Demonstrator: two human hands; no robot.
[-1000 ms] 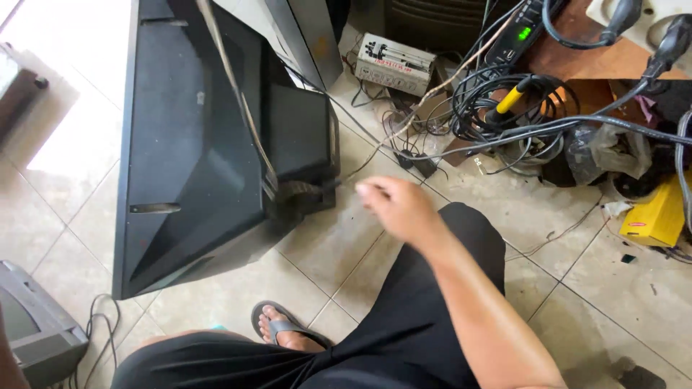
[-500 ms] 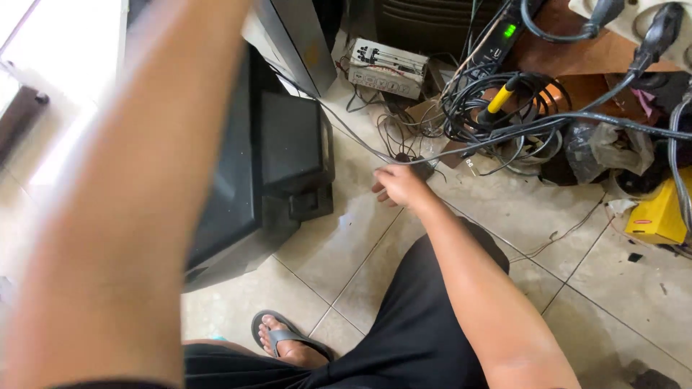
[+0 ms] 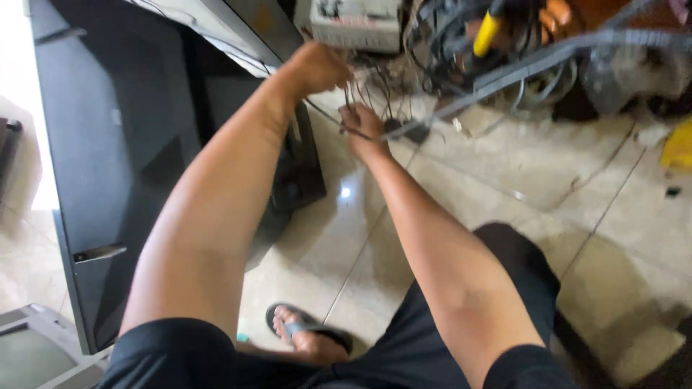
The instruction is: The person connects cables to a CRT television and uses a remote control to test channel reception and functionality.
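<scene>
While both bare arms stretch forward over the tiled floor (image 3: 504, 166), the left hand (image 3: 317, 68) sits farther out and higher, its fingers curled shut around a thin dark cable (image 3: 328, 119) that runs down and across toward the other hand. The left forearm rises steeply from the knee, wrist bent slightly inward. The right hand (image 3: 364, 126) lies just below and beside it, knuckles up, fingers pinched together on the same bundle of thin dark wires where it meets a grey cord (image 3: 504, 72) that slants up to the right. The two hands are near each other but not touching. Blur hides exactly how many wires each holds. Left of the arms, a large black television cabinet (image 3: 108, 158) lies on the floor. Beyond the hands sit a pale box-shaped device (image 3: 357, 21) and a tangle of cables (image 3: 461, 43) with a yellow-handled tool (image 3: 486, 32). A sandalled foot (image 3: 306, 335) rests on the floor between the knees.
</scene>
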